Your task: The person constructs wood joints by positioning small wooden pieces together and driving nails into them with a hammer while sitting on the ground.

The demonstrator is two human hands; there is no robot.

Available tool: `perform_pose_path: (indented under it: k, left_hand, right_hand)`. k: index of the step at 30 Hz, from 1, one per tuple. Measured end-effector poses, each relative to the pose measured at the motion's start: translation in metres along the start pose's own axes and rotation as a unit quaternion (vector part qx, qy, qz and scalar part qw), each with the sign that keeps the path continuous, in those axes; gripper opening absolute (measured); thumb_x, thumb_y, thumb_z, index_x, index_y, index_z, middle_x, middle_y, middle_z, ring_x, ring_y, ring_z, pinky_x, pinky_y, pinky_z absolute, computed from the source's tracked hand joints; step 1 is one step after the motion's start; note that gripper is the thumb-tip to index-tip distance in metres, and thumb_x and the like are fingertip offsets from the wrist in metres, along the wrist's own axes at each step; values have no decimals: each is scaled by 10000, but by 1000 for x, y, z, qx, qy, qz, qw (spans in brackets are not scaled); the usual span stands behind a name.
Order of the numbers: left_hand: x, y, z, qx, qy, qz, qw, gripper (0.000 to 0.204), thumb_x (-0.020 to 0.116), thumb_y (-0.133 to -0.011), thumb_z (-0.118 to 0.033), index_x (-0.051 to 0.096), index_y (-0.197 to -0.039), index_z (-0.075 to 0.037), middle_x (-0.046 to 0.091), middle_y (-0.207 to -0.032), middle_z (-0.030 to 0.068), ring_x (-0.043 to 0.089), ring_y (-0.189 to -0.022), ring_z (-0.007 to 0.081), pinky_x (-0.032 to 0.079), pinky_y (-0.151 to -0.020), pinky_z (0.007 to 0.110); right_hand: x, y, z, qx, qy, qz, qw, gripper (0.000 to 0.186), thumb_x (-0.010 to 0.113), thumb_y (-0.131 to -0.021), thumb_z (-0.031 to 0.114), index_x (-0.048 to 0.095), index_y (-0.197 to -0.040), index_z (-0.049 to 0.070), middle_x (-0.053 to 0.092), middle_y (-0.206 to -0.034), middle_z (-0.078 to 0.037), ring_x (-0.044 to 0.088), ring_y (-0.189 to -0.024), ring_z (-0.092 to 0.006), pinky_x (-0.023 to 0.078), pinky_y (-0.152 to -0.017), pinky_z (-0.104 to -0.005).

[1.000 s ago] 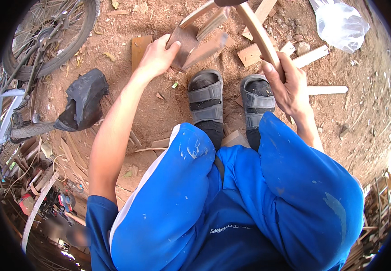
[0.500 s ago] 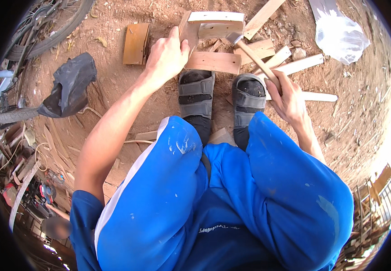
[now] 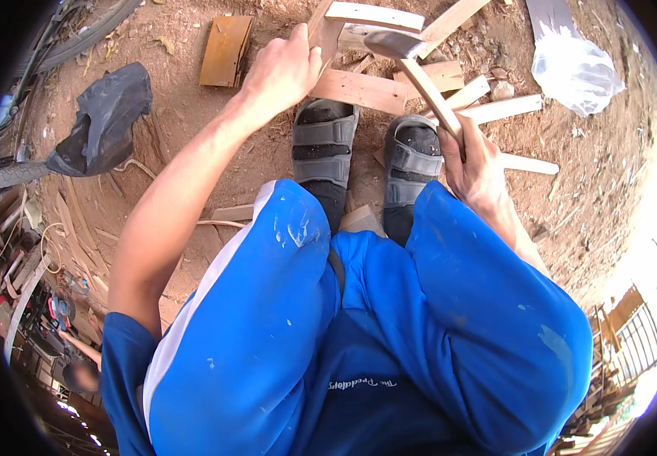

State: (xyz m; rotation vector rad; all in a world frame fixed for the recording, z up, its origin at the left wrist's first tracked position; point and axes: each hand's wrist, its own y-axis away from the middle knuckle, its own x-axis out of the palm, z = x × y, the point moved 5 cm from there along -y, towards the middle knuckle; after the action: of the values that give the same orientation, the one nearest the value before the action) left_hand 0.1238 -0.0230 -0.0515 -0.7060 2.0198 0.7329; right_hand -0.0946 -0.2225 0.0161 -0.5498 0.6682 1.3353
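Fingers [image 3: 298, 57] of our left hand [image 3: 279, 72] clamp the wooden frame [image 3: 374, 15]; right hand [image 3: 473, 156] grips the hammer [image 3: 420, 72] — a glancing blow could hit them.

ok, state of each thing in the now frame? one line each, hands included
left hand: closed on the upright wooden piece, steadying it
right hand: closed on the hammer handle
hammer: raised, head over the wooden frame
wooden plank: flat on the dirt, in front of the sandals
sandals: worn, both planted on the ground
black bag: crumpled on the ground
clear plastic bag: crumpled on the ground
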Motion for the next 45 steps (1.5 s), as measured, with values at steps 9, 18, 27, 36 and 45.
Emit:
perform_pose_path:
  k: [9, 18, 27, 36, 45]
  left_hand:
    - [5, -4, 5, -70, 56, 96, 991, 437, 560, -1016, -212, 495, -1272, 137, 690, -756, 275, 716, -731, 453, 603, -669, 510]
    - [5, -4, 17, -10, 75, 15, 997, 445, 551, -1025, -238, 512, -1324, 89, 684, -761, 310, 722, -720, 447, 602, -634, 512]
    - [11, 3, 18, -17, 61, 16, 998, 547, 545, -1021, -247, 470, -1411, 128, 693, -892, 368, 735, -877, 454, 607, -802, 514]
    - [11, 5, 29, -17, 58, 10, 998, 557, 572, -1015, -296, 486, -1410, 87, 689, -984, 365, 702, -963, 496, 566, -865, 541]
    - [2, 10, 31, -11, 84, -14, 996, 490, 593, -1007, -290, 531, -1361, 42, 706, -1020, 320, 713, -971, 449, 566, -853, 525]
  right_hand:
    - [8, 0, -22, 47, 39, 43, 997, 181, 633, -1006, 152, 572, -1117, 22, 687, -820, -230, 679, -666, -446, 528, -574, -530]
    - [5, -10, -22, 42, 73, 71, 994, 128, 614, -1018, 143, 581, -1062, 27, 681, -813, -212, 685, -664, -385, 538, -566, -469]
    - [2, -4, -16, -33, 80, 52, 995, 223, 652, -1003, 165, 585, -1176, 40, 697, -851, -190, 706, -686, -379, 554, -563, -457]
    - [4, -3, -23, -10, 94, 65, 993, 156, 616, -1027, 168, 565, -1110, 46, 697, -848, -209, 688, -681, -406, 532, -564, -483]
    - [-2, -2, -28, -60, 73, 25, 995, 186, 630, -1019, 145, 582, -1173, 54, 677, -777, -222, 697, -650, -367, 528, -513, -452]
